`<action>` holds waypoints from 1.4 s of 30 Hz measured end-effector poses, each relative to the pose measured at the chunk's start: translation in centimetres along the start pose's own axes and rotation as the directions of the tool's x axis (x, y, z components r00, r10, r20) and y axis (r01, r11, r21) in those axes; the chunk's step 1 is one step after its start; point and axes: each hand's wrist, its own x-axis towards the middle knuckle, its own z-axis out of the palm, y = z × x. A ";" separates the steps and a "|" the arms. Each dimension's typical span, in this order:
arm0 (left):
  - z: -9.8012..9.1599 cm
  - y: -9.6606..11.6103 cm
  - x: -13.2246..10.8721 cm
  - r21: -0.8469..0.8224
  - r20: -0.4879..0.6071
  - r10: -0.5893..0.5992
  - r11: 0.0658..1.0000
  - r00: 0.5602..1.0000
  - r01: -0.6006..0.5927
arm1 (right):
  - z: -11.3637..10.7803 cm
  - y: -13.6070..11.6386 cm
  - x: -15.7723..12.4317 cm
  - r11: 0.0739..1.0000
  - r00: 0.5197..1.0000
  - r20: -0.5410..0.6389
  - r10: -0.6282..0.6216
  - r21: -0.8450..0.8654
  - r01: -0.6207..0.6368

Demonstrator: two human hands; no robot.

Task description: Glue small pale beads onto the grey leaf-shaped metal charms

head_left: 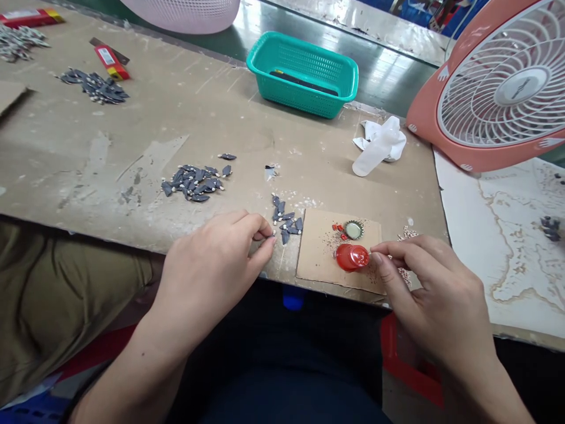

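My left hand (220, 253) is closed in a pinch at the table's front edge, on a small dark grey piece with a white tip (272, 235), mostly covered by the fingers. Just beyond it lies a small group of similar grey pieces (286, 222). My right hand (428, 282) is also pinched, its fingertips right beside a small red cup (348, 258); something tiny and pale shows at the tips, too small to name. The cup sits on a cardboard square (320, 253), along with a bottle cap (354, 229) and red bits (338, 227). Tiny pale pieces (406, 233) lie near my right hand.
A larger grey pile (194, 182) lies to the left, another (95, 85) farther off beside a red cutter (110, 62). Toward the back stand a green basket (304, 103), a translucent bottle (375, 150) and an orange fan (426, 126). Another person's leg (66, 300) is at left.
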 end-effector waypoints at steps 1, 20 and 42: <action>0.0 0.0 0.0 -0.007 0.005 -0.004 1.000 1.000 0.004 | 0.0 0.0 0.0 1.000 1.000 0.006 -0.009 -0.010 0.009; 0.3 -0.8 0.0 -0.202 0.024 -0.020 0.979 1.000 0.024 | -0.3 -0.2 0.4 0.994 0.998 0.039 -0.059 -0.093 0.062; -0.4 0.1 -1.4 -0.889 0.074 0.031 0.456 0.997 0.052 | -1.3 -0.9 -0.1 0.974 0.984 -0.034 0.178 0.152 -0.171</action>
